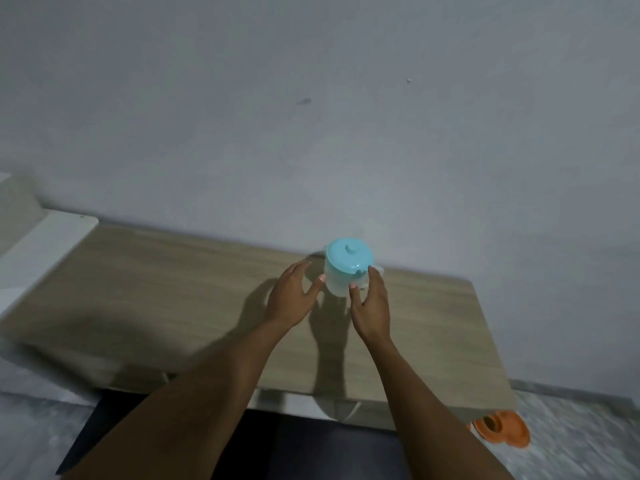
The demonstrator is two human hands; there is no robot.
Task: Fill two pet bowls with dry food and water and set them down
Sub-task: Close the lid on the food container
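A translucent white jug (337, 280) with a turquoise lid (349, 256) stands upright near the back edge of a light wooden table (173, 289), close to the wall. My left hand (294, 294) is open just left of the jug, thumb tip near its side. My right hand (369, 303) is open on the jug's right, fingertips touching or almost touching its wall by the handle. Neither hand grips it. An orange pet bowl (502, 427) lies on the floor at the table's right front corner, partly hidden by the tabletop.
A grey wall (311, 116) rises directly behind the table. A white ledge (52, 237) adjoins the table's left end. Speckled floor (571, 427) shows at the right, and a dark area lies under the table's front edge.
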